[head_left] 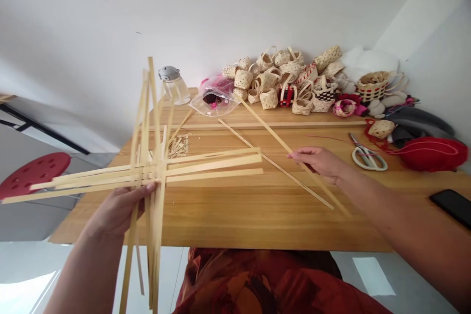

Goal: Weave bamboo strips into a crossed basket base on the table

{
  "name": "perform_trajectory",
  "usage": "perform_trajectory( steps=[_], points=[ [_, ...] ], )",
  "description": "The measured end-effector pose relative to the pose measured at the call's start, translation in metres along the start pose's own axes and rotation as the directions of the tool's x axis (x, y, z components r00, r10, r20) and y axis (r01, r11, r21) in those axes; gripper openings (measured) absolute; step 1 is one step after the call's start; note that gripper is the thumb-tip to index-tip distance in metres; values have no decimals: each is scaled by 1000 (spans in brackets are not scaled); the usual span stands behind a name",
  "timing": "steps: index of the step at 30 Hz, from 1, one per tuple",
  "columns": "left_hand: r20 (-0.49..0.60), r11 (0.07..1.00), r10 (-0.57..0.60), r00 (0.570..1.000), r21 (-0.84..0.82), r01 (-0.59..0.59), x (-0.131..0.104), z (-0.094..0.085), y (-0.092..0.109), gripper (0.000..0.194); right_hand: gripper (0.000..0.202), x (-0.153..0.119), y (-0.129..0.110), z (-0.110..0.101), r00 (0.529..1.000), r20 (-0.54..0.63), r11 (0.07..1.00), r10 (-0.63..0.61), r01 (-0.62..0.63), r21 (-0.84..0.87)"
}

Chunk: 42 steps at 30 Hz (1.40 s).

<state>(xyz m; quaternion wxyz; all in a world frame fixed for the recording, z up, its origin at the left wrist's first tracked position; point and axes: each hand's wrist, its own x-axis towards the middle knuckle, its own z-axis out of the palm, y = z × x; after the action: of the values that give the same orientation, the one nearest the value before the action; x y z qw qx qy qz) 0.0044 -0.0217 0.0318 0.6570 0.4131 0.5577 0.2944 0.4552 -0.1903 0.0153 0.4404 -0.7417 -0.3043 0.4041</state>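
My left hand point(123, 206) grips a lattice of crossed pale strips point(149, 171) near its middle, thumb on top. The strips fan out upward, downward and to both sides, past the table's left part. My right hand point(318, 161) pinches one long pale strip point(272, 132), which slants from the upper left down to the right over the table. Beneath it, a thinner strip point(279, 167) lies diagonally on the wooden table point(228, 216), between the lattice and my right hand.
Many small woven baskets point(268, 98) are piled at the back. A glass jar point(176, 88), a plastic bag point(215, 100) and strip scraps point(179, 146) are at the left. Scissors point(369, 157), red yarn point(434, 153) and a black phone point(452, 206) lie at the right.
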Motion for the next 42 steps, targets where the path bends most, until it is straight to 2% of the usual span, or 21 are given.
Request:
perform_trajectory(
  steps=[4,10,13,17,22,31,38,42],
  points=[
    [-23,999,-29,999,-34,29,-2,-12,1,29,32,-10,10,32,997,62,995,52,-57,85],
    [91,998,-65,994,-3,66,-2,3,-15,27,17,-8,15,64,993,27,976,113,-116,186],
    [116,999,-35,993,11,34,-3,8,-22,26,15,-5,16,74,987,61,976,150,-157,149],
    [167,999,-22,986,47,14,-2,5,-30,31,11,1,15,85,986,48,985,160,-162,59],
    [214,998,-47,976,56,36,-4,7,-35,30,12,7,12,90,989,28,989,145,-145,-13],
    [302,993,-58,952,117,23,-8,30,-36,35,24,13,5,90,995,-4,976,103,-101,-191],
    [327,991,-74,942,133,32,-8,45,-38,37,25,14,3,94,991,6,966,134,-130,-225],
    [367,990,-75,927,135,27,-9,50,-39,36,23,13,2,87,992,17,956,125,-116,-269]
  ],
)
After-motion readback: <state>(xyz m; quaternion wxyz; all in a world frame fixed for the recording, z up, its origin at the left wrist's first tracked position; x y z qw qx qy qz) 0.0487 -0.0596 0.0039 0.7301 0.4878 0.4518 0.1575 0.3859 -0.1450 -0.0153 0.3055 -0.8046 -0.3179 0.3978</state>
